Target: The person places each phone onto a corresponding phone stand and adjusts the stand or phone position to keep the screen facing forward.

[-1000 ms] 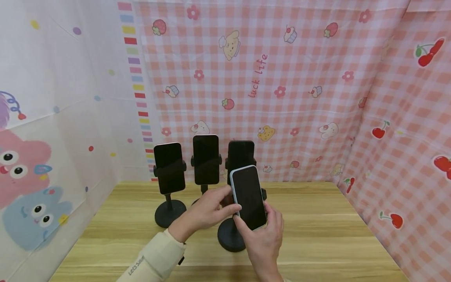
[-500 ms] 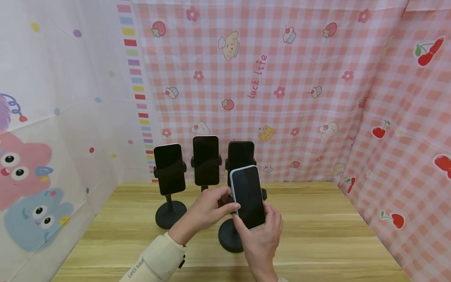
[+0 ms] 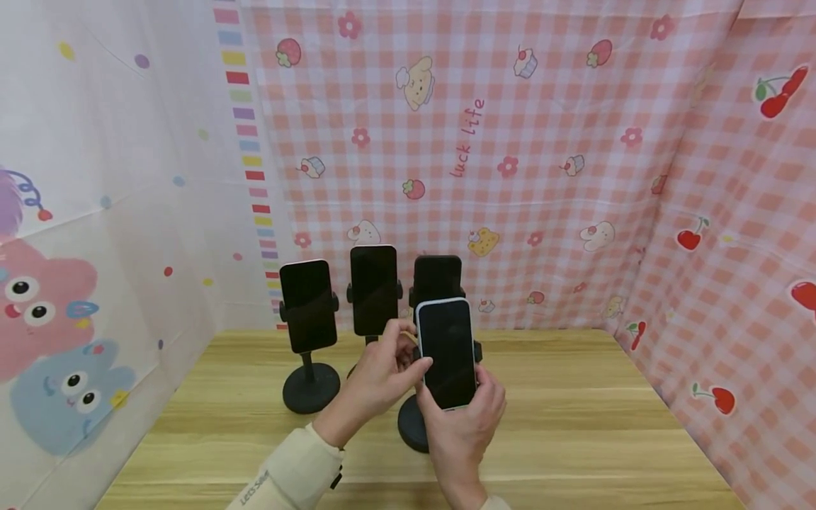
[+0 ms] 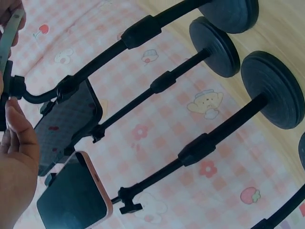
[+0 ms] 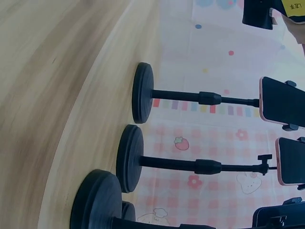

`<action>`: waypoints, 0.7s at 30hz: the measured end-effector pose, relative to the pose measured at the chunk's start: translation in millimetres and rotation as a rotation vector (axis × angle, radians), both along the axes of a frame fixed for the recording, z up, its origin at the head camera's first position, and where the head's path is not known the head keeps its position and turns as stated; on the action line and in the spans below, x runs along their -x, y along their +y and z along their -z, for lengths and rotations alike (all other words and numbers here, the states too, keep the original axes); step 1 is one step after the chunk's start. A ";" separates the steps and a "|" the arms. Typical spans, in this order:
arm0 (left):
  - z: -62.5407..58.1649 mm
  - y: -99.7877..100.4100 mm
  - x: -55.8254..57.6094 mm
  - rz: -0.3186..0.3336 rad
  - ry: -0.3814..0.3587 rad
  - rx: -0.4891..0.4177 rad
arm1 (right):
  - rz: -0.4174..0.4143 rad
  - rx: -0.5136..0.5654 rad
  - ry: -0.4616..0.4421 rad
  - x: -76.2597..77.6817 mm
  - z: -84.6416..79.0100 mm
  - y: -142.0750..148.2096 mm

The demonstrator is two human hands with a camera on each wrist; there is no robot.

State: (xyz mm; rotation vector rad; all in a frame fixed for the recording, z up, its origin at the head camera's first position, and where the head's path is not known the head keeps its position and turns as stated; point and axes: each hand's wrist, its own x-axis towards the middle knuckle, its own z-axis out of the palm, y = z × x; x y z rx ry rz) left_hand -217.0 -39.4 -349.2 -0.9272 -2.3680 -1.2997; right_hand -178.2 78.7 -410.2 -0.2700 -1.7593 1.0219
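Observation:
A smartphone (image 3: 448, 354) with a pale blue edge stands nearly upright at the front stand, its dark screen facing me. My right hand (image 3: 462, 425) grips its lower end, thumb at the left edge and fingers along the right. At the phone's left side, my left hand (image 3: 382, 372) pinches the black clamp (image 3: 478, 351) of the stand, thumb tip at the phone's edge and the other fingers bent behind it. In the left wrist view, its fingertips (image 4: 16, 117) meet the clamp just below the stand's joint (image 4: 18, 87). The front stand's round base (image 3: 413, 425) shows below the phone.
Behind stand more phones in black stands: a left phone (image 3: 309, 304), a middle phone (image 3: 374, 290) and a right phone (image 3: 438, 275), partly covered by the front one. Their heavy round bases (image 3: 311, 388) rest on the wooden table (image 3: 593, 432). Patterned cloth (image 3: 542, 120) hangs around the table.
The phone has turned from a leftward lean to nearly upright. My right hand has shifted slightly left with it. The left hand's index finger has risen and bent beside the phone's edge.

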 end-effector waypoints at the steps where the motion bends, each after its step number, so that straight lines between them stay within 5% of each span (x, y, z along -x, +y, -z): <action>1: 0.0 1.4 -0.4 -0.011 -0.006 -0.012 | 0.000 0.006 -0.004 0.0 0.0 -0.6; 14: 5.4 7.2 0.6 -0.085 -0.052 -0.103 | -0.082 0.089 -0.138 -4.4 -3.4 -4.4; 21: 6.1 3.9 2.2 -0.082 -0.071 -0.098 | -0.251 0.150 -0.175 -5.7 -15.0 18.8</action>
